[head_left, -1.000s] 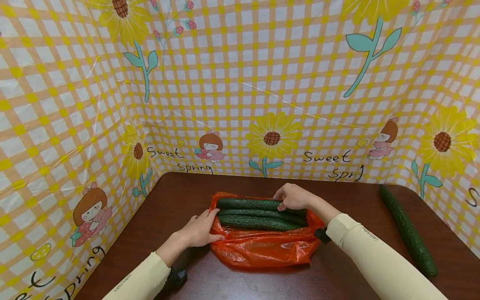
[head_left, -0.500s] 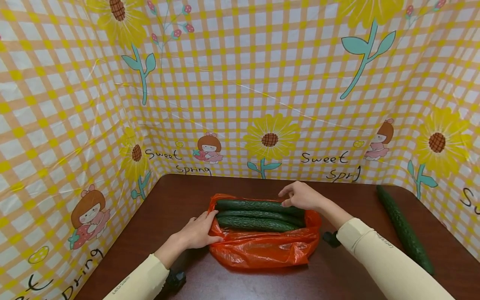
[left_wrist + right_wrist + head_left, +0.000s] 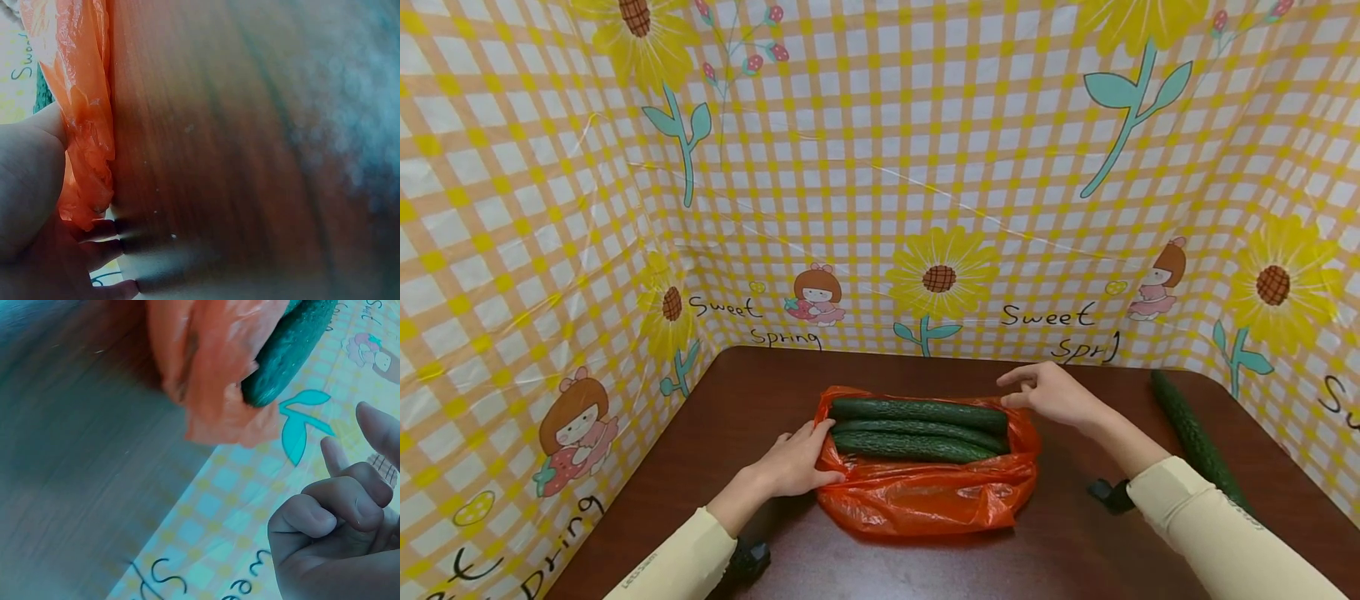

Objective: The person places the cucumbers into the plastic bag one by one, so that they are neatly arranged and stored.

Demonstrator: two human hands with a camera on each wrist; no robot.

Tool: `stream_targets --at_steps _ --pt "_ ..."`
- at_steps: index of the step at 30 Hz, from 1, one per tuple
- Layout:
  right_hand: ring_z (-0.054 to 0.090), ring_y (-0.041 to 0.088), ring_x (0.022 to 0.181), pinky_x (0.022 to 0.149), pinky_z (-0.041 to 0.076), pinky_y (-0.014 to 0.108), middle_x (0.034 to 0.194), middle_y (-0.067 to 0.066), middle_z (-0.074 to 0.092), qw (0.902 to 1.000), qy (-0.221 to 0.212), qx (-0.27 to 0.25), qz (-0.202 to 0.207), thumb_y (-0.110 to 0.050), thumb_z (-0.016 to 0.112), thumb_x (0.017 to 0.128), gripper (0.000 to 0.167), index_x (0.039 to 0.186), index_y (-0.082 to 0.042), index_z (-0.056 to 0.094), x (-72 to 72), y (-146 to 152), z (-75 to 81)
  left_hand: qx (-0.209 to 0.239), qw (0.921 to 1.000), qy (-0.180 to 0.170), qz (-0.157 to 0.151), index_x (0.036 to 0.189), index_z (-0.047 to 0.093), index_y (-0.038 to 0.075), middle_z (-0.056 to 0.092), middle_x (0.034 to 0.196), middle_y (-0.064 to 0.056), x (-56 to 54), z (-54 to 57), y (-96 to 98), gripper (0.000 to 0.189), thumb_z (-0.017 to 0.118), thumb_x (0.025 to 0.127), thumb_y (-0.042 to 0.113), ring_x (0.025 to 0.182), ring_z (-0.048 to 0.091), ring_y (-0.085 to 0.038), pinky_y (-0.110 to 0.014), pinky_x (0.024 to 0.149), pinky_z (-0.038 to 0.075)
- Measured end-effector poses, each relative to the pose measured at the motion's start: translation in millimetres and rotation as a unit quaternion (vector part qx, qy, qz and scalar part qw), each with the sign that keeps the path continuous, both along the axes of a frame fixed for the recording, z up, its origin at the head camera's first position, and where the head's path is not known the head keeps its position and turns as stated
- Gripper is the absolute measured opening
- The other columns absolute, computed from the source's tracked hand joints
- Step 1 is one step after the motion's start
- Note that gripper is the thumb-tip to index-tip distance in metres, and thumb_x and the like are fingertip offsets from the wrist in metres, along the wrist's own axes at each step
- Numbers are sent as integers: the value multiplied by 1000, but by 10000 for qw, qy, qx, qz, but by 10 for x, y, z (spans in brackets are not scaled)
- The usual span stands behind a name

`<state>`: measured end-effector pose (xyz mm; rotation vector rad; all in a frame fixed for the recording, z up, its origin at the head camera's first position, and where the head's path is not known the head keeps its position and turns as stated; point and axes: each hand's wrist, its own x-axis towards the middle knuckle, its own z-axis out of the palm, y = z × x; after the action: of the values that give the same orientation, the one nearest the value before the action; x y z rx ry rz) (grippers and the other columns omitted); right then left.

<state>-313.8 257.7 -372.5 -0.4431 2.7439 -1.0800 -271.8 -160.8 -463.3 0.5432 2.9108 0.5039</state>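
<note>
Three dark green cucumbers [image 3: 917, 428] lie side by side, lengthwise, in a red plastic bag [image 3: 925, 500] on the table, its mouth facing up. My left hand [image 3: 790, 461] holds the bag's left end, with thumb and forefinger on the plastic; in the left wrist view, crumpled plastic sits between the thumb and the other fingers. Just past the bag's far right corner is my right hand [image 3: 1056, 396], raised and holding nothing. Its forefinger points left, while other fingers bend loosely. From the right wrist view, one cucumber's end [image 3: 269, 387] pokes above the bag's edge.
Another long cucumber [image 3: 1195, 442] lies on the right side of the brown table [image 3: 760, 375], partly covered by the right sleeve. A checked, flower-printed sheet [image 3: 850, 167] walls off the back and both sides.
My right hand has left the farthest cucumber and moved right, to the bag's far corner. That cucumber's right end now shows. The left hand stays on the bag.
</note>
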Motion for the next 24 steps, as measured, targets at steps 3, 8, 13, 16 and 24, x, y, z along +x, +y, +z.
stream_targets --at_steps 3,8,13,16,24 --pt "51 22 68 61 41 34 80 12 58 9999 18 6 -163 -31 71 94 47 131 -4 65 45 103 -11 26 10000 10 -4 158 30 8 37 158 -22 7 11 -2 94 71 88 55 148 34 -36 -60 116 26" --pt "61 39 96 76 51 43 118 29 60 9992 -78 -76 -384 -36 71 94 52 134 -4 63 126 279 -25 27 10000 20 -6 158 30 8 38 157 -22 16 21 2 94 71 88 55 148 34 -36 -60 116 26" --pt "60 42 97 77 51 46 113 31 59 9983 -161 -79 -560 -38 69 95 57 138 -2 59 201 456 -33 20 10000 12 -19 158 29 8 37 158 -22 21 40 -1 94 71 89 55 148 34 -36 -60 116 26" --pt "38 55 136 96 46 61 150 37 39 9978 -166 -51 -639 -42 66 97 61 141 -2 56 249 548 -41 27 10000 24 -19 158 29 7 37 158 -22 21 47 0 94 71 89 55 147 35 -36 -59 116 26" --pt "38 57 135 98 43 65 152 37 36 9953 -200 -170 -930 -49 62 98 68 145 -1 52 331 804 -126 67 10000 -25 -11 158 29 7 36 158 -22 26 49 5 94 72 88 54 148 34 -36 -59 117 26"
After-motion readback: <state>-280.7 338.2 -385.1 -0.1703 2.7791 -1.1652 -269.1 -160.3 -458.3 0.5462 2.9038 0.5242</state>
